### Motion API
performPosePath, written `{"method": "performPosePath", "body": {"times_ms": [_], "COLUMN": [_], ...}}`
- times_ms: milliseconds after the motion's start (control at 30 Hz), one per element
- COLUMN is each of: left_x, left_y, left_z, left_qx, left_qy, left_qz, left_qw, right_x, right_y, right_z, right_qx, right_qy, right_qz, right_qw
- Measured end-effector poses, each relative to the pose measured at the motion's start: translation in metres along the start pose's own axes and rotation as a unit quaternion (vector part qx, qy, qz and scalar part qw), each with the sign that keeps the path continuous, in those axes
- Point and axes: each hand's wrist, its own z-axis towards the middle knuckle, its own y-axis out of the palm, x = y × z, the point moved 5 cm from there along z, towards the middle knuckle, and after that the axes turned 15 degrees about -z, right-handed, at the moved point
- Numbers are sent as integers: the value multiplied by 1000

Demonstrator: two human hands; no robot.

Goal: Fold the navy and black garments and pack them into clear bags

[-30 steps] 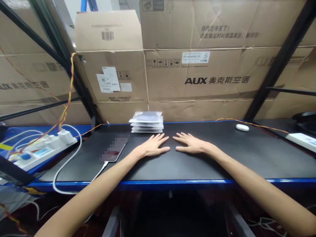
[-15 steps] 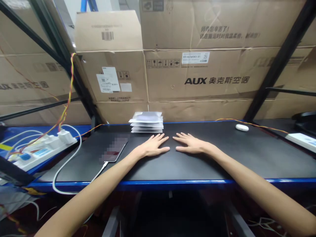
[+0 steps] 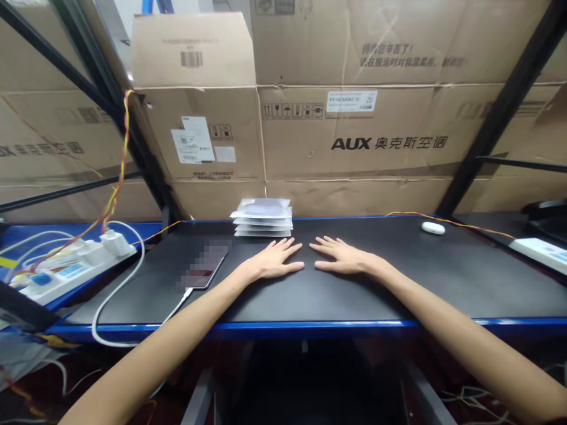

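Observation:
Palm down on the black tabletop (image 3: 310, 298), my left hand (image 3: 275, 260) has its fingers spread and holds nothing. Just beyond its fingertips stands a stack of several thin white packets (image 3: 263, 218). My right hand (image 3: 341, 257) mirrors it, also flat with fingers apart and nothing in it. A small gap separates the two thumbs. To the left of my left hand lies a smartphone (image 3: 208, 268), its screen blurred out, with a white charging cable (image 3: 177, 307) plugged into its near end.
A small white case (image 3: 433, 228) rests at the back right. White power strips sit at the left (image 3: 75, 268) and at the right edge (image 3: 543, 252). Cardboard boxes (image 3: 390, 159) wall off the back, between dark shelf posts (image 3: 496, 118). Twisted red-yellow wire (image 3: 119, 177) hangs on the left.
Both hands stay in place on the tabletop. Only the camera view has shifted very slightly.

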Motion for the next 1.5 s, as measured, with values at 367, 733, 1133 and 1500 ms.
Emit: {"method": "performPosePath", "body": {"times_ms": [367,733,1133,1500], "left_x": [7,-45,27,73], "left_y": [-59,-116,-73,18], "left_z": [-7,18,-17,-5], "left_qx": [270,314,307,155], "left_qy": [128,-24,55,187], "left_qz": [42,220,278,276], "left_qw": [953,923,908,930], "right_x": [-2,-1,9,63], "right_y": [-3,-5,-8,-8], "right_z": [-1,-3,-3,-9], "right_qx": [-1,-13,-13,24], "right_qy": [-2,3,-5,102], "right_qz": [9,0,20,-14], "right_qw": [1000,1000,1000,994]}}
